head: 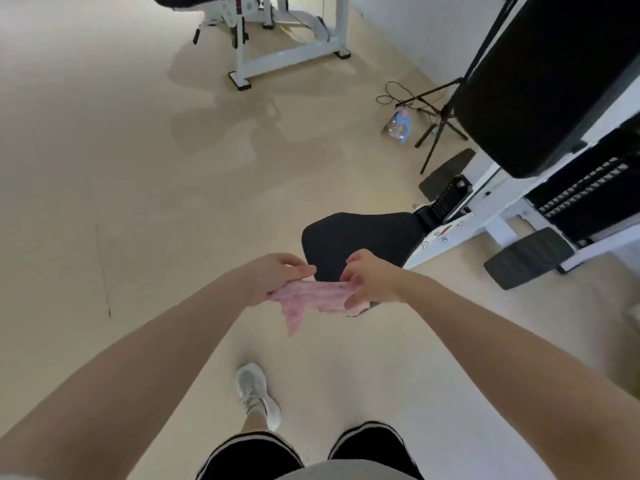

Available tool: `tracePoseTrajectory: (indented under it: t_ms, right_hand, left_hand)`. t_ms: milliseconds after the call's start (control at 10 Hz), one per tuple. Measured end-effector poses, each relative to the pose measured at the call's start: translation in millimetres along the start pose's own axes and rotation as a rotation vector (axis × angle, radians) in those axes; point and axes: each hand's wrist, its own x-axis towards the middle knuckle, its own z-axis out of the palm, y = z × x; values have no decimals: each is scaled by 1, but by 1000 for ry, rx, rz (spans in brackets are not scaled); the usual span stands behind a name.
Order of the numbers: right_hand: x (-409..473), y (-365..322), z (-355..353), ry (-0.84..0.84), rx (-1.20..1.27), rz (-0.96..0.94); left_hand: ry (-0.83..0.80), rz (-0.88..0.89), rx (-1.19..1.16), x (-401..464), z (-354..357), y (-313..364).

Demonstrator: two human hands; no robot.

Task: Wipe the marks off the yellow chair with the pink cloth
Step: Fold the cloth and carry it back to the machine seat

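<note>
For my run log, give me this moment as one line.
left hand grips pink striped cloth | right hand grips cloth's other end | cloth stretched above black padded seat | yellow chair not in view

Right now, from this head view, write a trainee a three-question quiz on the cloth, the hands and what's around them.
1. True or false: the pink cloth lies on the floor.
2. Which hands hold the cloth? A) left hand only B) right hand only C) both
3. Fill in: the padded seat just beyond the hands is coloured ____.

Key
1. False: it hangs stretched between the two hands, one end drooping, above the floor.
2. C: each hand grips one end.
3. Black. No yellow chair shows in this view; the seat belongs to a white-framed gym machine.
</note>
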Motion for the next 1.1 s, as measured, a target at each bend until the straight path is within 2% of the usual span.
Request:
tracePoseTrajectory:
  t_ms: [100,200,300,400,500,600,700,800,900,1000,1100]
  right_hand:
    - [25,-14,-7,28,-225,-24]
    - [47,-27,-28,156,-31,49]
    - [52,-21,-41,212,231,80]
    - [51,-9,-44,273,545,60]
    - [62,4,-42,403,685,145]
    - [88,20,-28,555,331,394]
    - [109,24,-14,539,198,481]
    - [144,31,10,449,105,342]
    - [144,40,11,435,266,266]
    - [126,48,6,352,343,309]
    - [115,56,0,356,215,372]
  left_hand:
    - [-122,57,278,25,-28,22]
    - [-362,79,672,53,-54,46]
    - [-331,131,803,76,-61,55]
    - [-200,173,538,109,-62,63]
    - [-152,115,342,131,-53,67]
    - [-104,6,303,159,-26,60]
    - [-252,-94,58,169,-7,53]
    - [-384,-218,-177,196,26,40]
    - [-262,-239,-131,212,43,33]
    - [-277,-131,164,219,50,31]
    - [-203,-50,352,214,40,34]
